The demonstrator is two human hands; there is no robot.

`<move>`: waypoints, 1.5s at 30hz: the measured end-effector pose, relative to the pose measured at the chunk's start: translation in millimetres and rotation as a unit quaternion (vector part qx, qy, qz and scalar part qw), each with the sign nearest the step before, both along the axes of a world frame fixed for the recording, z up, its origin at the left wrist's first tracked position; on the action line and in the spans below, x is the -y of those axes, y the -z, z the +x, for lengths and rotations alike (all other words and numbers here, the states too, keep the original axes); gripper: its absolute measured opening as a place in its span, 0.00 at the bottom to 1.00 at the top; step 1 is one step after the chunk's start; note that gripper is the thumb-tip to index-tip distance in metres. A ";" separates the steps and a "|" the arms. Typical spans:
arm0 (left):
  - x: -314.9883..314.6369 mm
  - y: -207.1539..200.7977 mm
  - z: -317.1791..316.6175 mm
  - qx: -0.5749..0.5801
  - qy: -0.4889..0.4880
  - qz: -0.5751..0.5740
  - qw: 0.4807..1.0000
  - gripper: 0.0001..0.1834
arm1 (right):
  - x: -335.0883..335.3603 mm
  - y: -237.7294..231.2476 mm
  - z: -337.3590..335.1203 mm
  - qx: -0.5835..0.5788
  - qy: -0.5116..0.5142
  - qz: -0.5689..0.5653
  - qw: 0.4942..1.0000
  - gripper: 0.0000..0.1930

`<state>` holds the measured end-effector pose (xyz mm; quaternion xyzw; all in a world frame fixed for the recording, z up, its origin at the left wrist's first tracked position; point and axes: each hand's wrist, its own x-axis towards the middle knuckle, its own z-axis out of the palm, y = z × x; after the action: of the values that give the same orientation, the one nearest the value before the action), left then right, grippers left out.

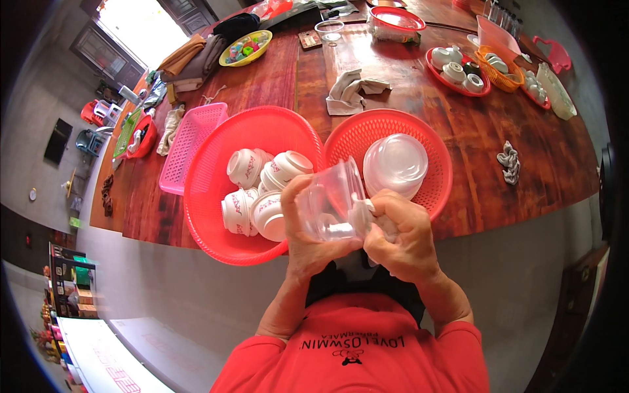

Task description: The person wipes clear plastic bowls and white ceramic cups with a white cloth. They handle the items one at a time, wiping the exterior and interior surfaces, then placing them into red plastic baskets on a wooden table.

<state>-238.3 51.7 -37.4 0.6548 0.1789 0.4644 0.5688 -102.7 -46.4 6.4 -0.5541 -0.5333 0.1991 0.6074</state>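
My left hand (303, 239) is wrapped round a clear plastic container (322, 204), tilted on its side with its mouth toward the right. In my right hand (405, 241) is a bunched whitish cloth (359, 219), pressed at the container's rim; part of it is hidden by my fingers. Left of the hands, a red plastic basket (204, 219) holds several white bowls (244, 166) with red markings. Behind my right hand, a second red basket (438, 154) contains clear round plastic containers (395, 164).
A pink basket (191, 145) stands left. Beyond the baskets lies a crumpled cloth (350, 92); another cloth (508, 162) is at right. A red tray (483, 86) of white cups and a yellow bowl (229, 57) of colourful items stand farther back on the wooden table (275, 78).
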 end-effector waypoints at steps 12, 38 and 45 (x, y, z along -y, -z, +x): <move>-7.1 6.5 -10.2 0.147 0.043 -0.197 0.968 0.53 | 3.7 -8.6 52.7 0.501 0.327 0.072 0.798 0.14; 1.3 17.0 11.0 0.204 0.223 -0.351 0.886 0.46 | 16.6 24.7 87.8 -0.144 0.311 0.055 0.938 0.09; 10.4 16.9 19.2 0.223 0.190 -0.369 0.882 0.48 | -17.1 -0.1 15.6 0.285 0.183 0.197 0.920 0.12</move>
<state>-219.1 41.3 -54.3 0.2984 0.0781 0.3817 0.8713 -87.2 -29.2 6.5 -0.5445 -0.6015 -0.1910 0.5525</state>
